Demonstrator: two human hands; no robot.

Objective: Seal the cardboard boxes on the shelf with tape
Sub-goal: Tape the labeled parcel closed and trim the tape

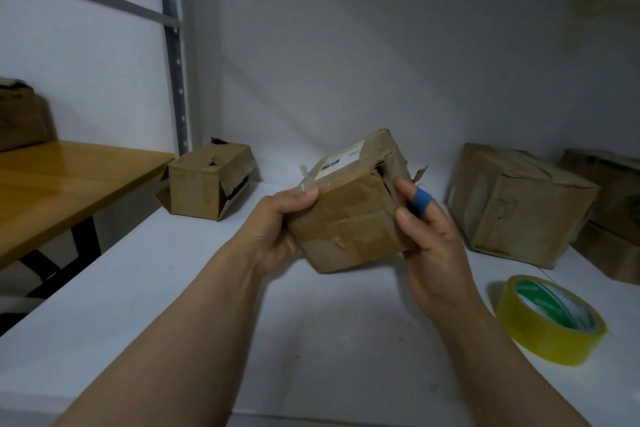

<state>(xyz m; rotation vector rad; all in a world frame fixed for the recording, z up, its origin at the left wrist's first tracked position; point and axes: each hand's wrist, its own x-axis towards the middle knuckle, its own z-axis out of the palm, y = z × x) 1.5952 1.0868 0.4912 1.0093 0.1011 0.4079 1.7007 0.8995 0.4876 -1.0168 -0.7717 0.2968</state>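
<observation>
One box [349,218] in left hand [277,229], right hand [433,246]; one tape roll [540,333].

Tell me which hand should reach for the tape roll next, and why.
Right, most likely. The tape roll lies on the shelf on the outer side of the right hand, while the left hand grips the small box on its far side and could support it alone.
</observation>
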